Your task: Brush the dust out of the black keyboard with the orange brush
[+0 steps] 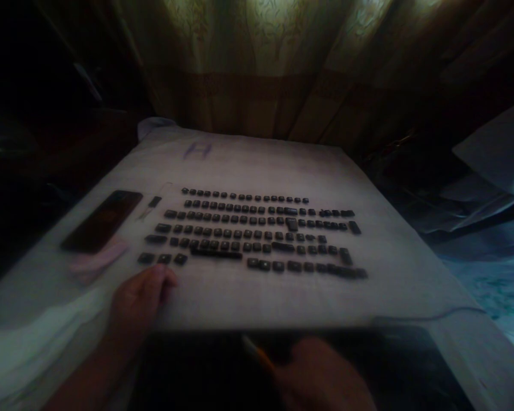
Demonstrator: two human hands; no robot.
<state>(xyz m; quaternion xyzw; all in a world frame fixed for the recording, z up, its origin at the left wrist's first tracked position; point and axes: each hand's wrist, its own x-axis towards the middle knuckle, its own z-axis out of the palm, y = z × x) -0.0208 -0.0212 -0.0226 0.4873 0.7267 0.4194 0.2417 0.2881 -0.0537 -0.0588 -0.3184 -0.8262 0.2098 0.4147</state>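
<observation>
Loose black keycaps (237, 233) lie in several rows across the pale table (257, 297), set out much like a keyboard. My left hand (141, 297) rests on the table just below the lower left keycaps, its fingers curled in; whatever they hold, if anything, is hidden. Low in the view, my right hand (321, 374) grips an orange brush-like tool (261, 357) with a pale tip, blurred. That tool is over a dark flat panel (197, 371) at the near table edge. Its surface is too dark to make out.
Left of the keycaps are a dark phone (105, 220), a pink cloth (98, 260) and a small black piece (155, 201). White cloth (38, 342) lies at the lower left. A thin cable (432, 317) runs at the right. Behind the table hangs a curtain (257, 74).
</observation>
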